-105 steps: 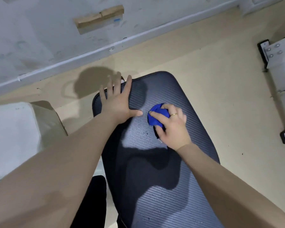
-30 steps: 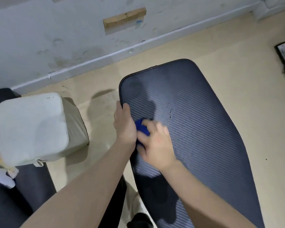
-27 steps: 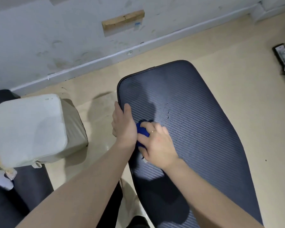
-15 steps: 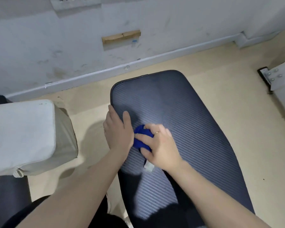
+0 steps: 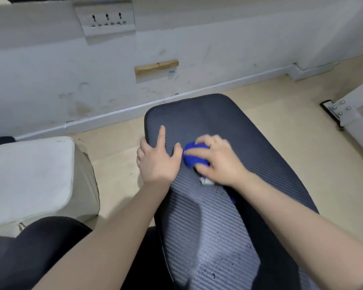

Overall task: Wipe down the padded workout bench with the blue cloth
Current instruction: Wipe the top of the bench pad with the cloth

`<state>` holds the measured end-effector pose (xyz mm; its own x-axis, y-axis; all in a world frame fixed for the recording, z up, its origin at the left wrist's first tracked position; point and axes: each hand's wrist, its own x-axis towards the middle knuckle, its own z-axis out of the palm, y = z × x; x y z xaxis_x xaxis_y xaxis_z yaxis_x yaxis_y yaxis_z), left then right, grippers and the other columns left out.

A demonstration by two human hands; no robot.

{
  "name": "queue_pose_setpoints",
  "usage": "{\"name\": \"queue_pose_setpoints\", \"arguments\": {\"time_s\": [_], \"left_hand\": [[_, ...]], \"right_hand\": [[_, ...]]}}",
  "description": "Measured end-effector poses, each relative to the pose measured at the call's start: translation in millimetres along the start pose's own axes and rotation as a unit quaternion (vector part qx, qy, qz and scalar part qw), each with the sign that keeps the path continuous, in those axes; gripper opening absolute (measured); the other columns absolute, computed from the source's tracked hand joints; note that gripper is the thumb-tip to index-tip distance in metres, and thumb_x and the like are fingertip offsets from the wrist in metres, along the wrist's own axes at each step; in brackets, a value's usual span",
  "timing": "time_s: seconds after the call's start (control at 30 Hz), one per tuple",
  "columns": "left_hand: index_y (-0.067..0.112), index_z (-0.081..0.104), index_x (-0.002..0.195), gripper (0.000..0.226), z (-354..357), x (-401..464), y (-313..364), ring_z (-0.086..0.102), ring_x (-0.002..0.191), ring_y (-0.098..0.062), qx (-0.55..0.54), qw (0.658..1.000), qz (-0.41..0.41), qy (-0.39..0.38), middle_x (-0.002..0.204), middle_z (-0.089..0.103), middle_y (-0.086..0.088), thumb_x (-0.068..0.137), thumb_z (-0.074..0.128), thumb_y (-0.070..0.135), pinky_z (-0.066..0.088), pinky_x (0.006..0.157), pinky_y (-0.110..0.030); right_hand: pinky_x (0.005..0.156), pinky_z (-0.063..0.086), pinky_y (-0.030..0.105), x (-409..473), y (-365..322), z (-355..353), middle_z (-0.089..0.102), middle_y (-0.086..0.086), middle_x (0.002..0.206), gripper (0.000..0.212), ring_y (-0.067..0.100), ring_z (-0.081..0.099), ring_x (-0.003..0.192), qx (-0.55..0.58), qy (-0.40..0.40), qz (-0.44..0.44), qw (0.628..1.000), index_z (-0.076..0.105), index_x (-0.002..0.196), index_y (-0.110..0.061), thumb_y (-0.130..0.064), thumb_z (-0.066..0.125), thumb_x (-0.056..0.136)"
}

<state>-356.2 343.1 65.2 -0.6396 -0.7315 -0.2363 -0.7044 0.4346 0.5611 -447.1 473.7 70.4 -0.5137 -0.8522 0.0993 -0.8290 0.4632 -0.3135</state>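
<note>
The padded workout bench [image 5: 260, 155] is dark and ribbed and runs from the wall side toward me. Water droplets dot its near part. My right hand [image 5: 218, 162] grips the bunched blue cloth [image 5: 194, 156] and presses it onto the pad near the middle; a white tag sticks out under the palm. My left hand [image 5: 157, 160] rests on the bench's left edge, index finger and thumb on the pad, the other fingers wrapped over the side.
A beige cushioned box [image 5: 32, 178] stands on the floor to the left of the bench. A white metal frame with bolts [image 5: 348, 114] is at the right. The wall with a socket strip [image 5: 105, 21] lies just beyond the bench's far end.
My right hand has slid the cloth a little to the right, away from my left hand. The view has tilted up, showing more of the wall. My left hand's index finger now lies on the pad.
</note>
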Motion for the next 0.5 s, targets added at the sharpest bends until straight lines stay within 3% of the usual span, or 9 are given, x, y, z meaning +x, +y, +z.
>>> {"name": "queue_pose_setpoints", "arguments": {"time_s": [0.07,0.13,0.2,0.27,0.33,0.4,0.5], "left_hand": [[0.040,0.013,0.148,0.062,1.7,-0.5,-1.7,0.021,0.138,-0.035,0.015,1.000,0.013,-0.001,0.153,0.016,-0.022,0.093,0.038,0.049,0.022,0.114,-0.044],[0.037,0.010,0.149,0.062,4.5,-0.6,-1.9,0.021,0.138,-0.036,0.039,0.999,0.026,0.014,0.153,0.014,-0.024,0.094,0.035,0.049,0.020,0.115,-0.045],[0.034,0.014,0.149,0.061,6.7,-4.5,0.2,0.016,0.141,-0.036,0.071,0.995,0.061,0.041,0.156,0.006,-0.022,0.094,0.034,0.048,0.013,0.116,-0.047],[0.033,0.025,0.147,0.058,8.5,-9.6,3.4,0.007,0.144,-0.035,0.107,0.981,0.146,0.065,0.158,-0.002,-0.018,0.091,0.032,0.045,0.005,0.117,-0.048],[0.031,0.043,0.139,0.058,8.1,-11.8,4.9,0.008,0.144,-0.035,0.121,0.966,0.218,0.065,0.159,0.002,-0.016,0.084,0.029,0.046,0.004,0.116,-0.050],[0.030,0.056,0.127,0.059,7.3,-9.8,5.1,0.018,0.140,-0.035,0.117,0.961,0.245,0.060,0.157,0.015,-0.014,0.080,0.028,0.051,0.006,0.115,-0.050],[0.031,0.063,0.119,0.059,10.2,-6.2,1.8,0.029,0.134,-0.031,0.133,0.956,0.257,0.054,0.149,0.032,-0.011,0.079,0.029,0.056,0.002,0.113,-0.041]], "right_hand": [[0.081,0.042,0.041,22.9,25.4,-5.5,0.060,0.009,0.110,0.044,0.036,0.054,0.091,-0.024,0.073,0.105,0.991,0.067,0.107,-0.032,-0.042,0.043,0.072],[0.084,0.038,0.039,33.4,32.6,-5.1,0.056,0.010,0.115,0.039,0.037,0.050,0.099,-0.031,0.097,0.216,0.971,0.065,0.110,-0.032,-0.038,0.047,0.075],[0.081,0.037,0.037,20.4,11.5,2.0,0.055,0.009,0.114,0.033,0.035,0.049,0.097,-0.030,0.090,0.203,0.975,0.065,0.107,-0.031,-0.031,0.053,0.077],[0.077,0.039,0.037,-7.7,-11.7,7.2,0.057,0.008,0.109,0.034,0.032,0.051,0.092,-0.007,0.073,0.119,0.990,0.066,0.105,-0.030,-0.034,0.051,0.075],[0.076,0.040,0.038,-24.8,-9.7,4.9,0.058,0.007,0.109,0.039,0.031,0.053,0.090,0.005,0.035,0.061,0.997,0.065,0.107,-0.029,-0.038,0.047,0.074],[0.080,0.040,0.039,-9.7,19.3,-2.8,0.057,0.008,0.113,0.041,0.033,0.052,0.094,-0.019,0.048,0.097,0.994,0.064,0.110,-0.031,-0.039,0.046,0.075],[0.087,0.039,0.040,25.4,63.7,-13.9,0.055,0.011,0.116,0.041,0.038,0.051,0.098,-0.033,0.112,0.245,0.963,0.064,0.110,-0.032,-0.036,0.045,0.073]]}}
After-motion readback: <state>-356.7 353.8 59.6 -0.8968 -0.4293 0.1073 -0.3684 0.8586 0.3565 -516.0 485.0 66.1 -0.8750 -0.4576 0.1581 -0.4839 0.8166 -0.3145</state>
